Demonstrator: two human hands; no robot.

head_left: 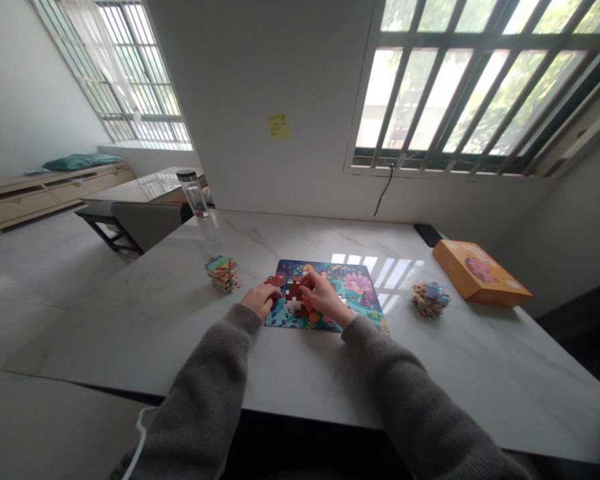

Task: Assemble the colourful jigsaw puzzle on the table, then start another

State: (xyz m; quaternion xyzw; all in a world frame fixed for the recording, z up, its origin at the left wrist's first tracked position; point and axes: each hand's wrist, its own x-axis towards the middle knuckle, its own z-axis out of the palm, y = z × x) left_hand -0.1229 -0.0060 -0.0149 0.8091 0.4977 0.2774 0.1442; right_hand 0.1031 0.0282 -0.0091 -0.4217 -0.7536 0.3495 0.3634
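while both hands are at the puzzle (357, 287), its far edge and right side show plainly, and its near edge runs roughly along the near edge of the table (180, 340), well apart from it. the left hand (261, 300) is at the puzzle's left side, fingers loosely bent, their tips at a dark red piece (273, 281) by the edge; whether they grip it or only rest on it, i cannot tell. the right hand (325, 297) reaches over the puzzle's middle, thumb and forefinger bent toward each other with a small opening; whether a piece is between them, i cannot tell. below these fingertips, pale tabletop shows through a gap inside the puzzle.

left of the puzzle, near it, is a pile of pieces (221, 272); a second pile (431, 299) is to its right, with a strip of table between. beyond that pile, farther right of the puzzle, lies an orange box (480, 273). a dark phone (427, 235) lies past the puzzle's far right corner, and a clear bottle (195, 195) stands past its far left corner, by the table's edge.
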